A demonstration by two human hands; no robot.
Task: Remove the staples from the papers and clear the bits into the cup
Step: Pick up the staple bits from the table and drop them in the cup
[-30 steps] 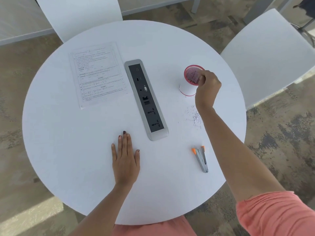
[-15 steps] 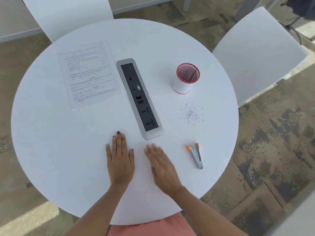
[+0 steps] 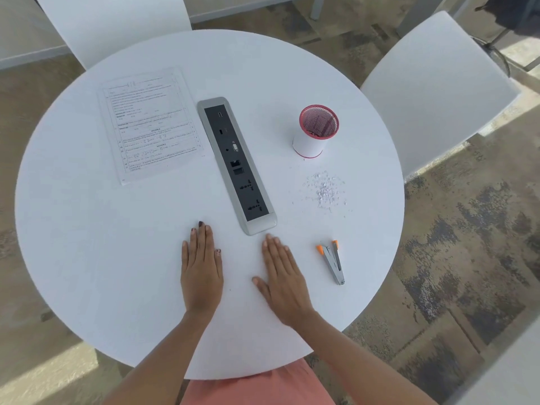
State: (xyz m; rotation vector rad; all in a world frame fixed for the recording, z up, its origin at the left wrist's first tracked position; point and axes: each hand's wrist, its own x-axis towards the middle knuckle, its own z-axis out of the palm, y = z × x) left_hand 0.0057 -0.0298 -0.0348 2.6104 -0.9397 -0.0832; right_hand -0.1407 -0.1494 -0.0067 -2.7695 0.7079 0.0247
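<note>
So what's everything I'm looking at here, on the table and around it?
table: one, white, round, fills the middle of the view
papers: one sheet or stack, white with black print, far left of the table
socket strip: one, grey and black, set into the table centre
cup: one, white with pink mesh inside, upright, far right
paper bits: a scattered pile, white, just nearer than the cup
staple remover: one, metal with orange tips, near right
chairs: two, white, beyond the table
left hand: flat on the table, empty
right hand: flat on the table, empty
</note>
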